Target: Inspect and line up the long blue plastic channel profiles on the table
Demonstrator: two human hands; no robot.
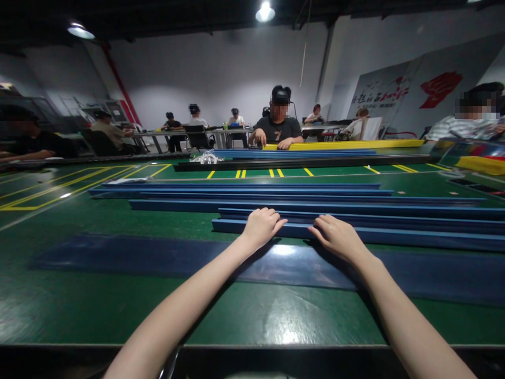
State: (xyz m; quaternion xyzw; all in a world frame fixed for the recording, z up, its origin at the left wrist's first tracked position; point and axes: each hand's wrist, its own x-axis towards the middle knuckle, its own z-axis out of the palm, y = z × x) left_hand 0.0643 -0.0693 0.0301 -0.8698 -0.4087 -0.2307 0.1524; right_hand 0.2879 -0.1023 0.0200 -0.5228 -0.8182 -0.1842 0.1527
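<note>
Several long blue rails lie side by side across the green table. My left hand rests on the nearest blue rail, fingers curled over its top edge. My right hand sits on the same rail a little to the right, fingers bent down onto it. A flat dark blue strip lies on the table just in front of that rail, under my wrists. Both forearms reach in from the table's near edge.
More blue rails lie farther back. A clear plastic bag and a long black rail lie beyond. A person sits opposite with blue and yellow rails. Other people sit at tables behind and at both sides.
</note>
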